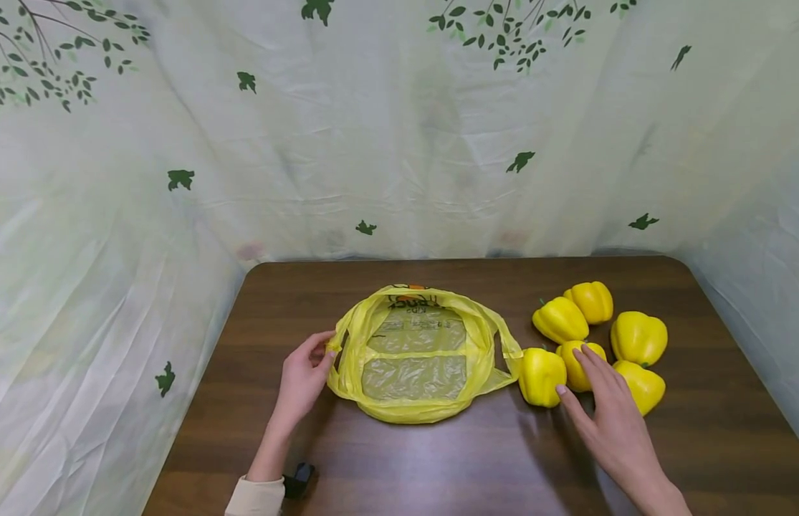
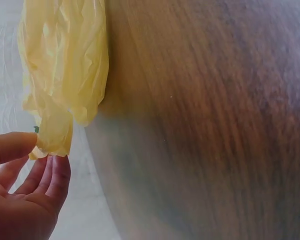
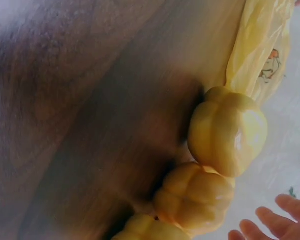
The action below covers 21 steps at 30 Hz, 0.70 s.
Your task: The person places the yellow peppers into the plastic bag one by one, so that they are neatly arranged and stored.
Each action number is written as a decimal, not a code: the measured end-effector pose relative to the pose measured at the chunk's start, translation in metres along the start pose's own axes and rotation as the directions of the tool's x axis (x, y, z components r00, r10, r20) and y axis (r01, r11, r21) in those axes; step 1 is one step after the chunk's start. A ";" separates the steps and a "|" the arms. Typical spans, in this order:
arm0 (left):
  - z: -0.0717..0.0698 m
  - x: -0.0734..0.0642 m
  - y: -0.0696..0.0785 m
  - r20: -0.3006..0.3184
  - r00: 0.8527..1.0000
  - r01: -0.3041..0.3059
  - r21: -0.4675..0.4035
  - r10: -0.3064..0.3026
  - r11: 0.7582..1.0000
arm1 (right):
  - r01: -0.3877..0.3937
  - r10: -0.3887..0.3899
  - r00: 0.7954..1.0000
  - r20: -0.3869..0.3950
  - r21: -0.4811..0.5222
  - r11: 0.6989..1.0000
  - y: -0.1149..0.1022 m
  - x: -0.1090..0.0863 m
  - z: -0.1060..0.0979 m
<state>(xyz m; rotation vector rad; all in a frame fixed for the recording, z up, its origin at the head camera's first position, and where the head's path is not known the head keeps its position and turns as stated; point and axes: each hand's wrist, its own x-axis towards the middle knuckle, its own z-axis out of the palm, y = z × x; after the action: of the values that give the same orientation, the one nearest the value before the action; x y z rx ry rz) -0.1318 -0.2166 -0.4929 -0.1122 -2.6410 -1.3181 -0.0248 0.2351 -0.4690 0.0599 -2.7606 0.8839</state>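
A yellow plastic bag (image 1: 405, 411) lies on the table with its mouth spread wide and a handle loop at each side. My left hand (image 1: 304, 380) pinches the left handle (image 2: 55, 135) between thumb and fingers. Several yellow bell peppers (image 1: 639, 337) are grouped to the right of the bag. One bell pepper (image 1: 542, 376) sits against the bag's right handle. My right hand (image 1: 615, 426) hovers over the near side of the group, fingers spread, nearest to a middle bell pepper (image 1: 572, 362) that it partly hides. In the right wrist view its fingers (image 3: 275, 222) hold nothing.
The brown wooden table (image 1: 438, 466) has rounded far corners. A pale curtain (image 1: 405, 143) printed with green leaves hangs behind it and at both sides. Beside my left wrist is a small black device (image 1: 300, 480).
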 end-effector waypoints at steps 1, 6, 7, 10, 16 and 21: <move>0.000 0.000 0.000 0.000 1.000 0.010 -0.007 -0.010 1.000 | -0.005 0.005 1.000 -0.004 0.007 1.000 0.000 0.000 0.001; 0.002 0.000 0.000 -0.013 0.999 0.046 -0.034 -0.047 0.998 | -0.021 0.022 0.999 -0.024 0.030 0.999 -0.002 0.002 0.006; 0.002 0.000 0.000 -0.016 0.999 0.050 -0.039 -0.051 0.998 | -0.022 0.023 0.999 -0.025 0.036 0.999 -0.003 0.002 0.006; 0.004 -0.001 0.001 -0.029 0.997 0.067 -0.065 -0.069 0.996 | -0.024 0.026 0.999 -0.029 0.062 0.998 -0.004 0.003 0.009; 0.006 -0.001 0.001 -0.067 0.994 0.082 -0.098 -0.089 0.992 | -0.051 0.052 0.999 -0.012 0.067 0.996 -0.006 0.006 0.013; 0.008 -0.001 0.001 -0.080 0.992 0.090 -0.117 -0.099 0.989 | -0.081 0.081 0.997 0.008 0.043 0.996 -0.007 0.010 0.014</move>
<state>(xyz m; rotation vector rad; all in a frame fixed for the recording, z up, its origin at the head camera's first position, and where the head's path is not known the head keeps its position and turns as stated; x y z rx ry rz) -0.1321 -0.2095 -0.4966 0.0539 -2.5284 -1.4677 -0.0365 0.2218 -0.4737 -0.0419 -2.7671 0.9655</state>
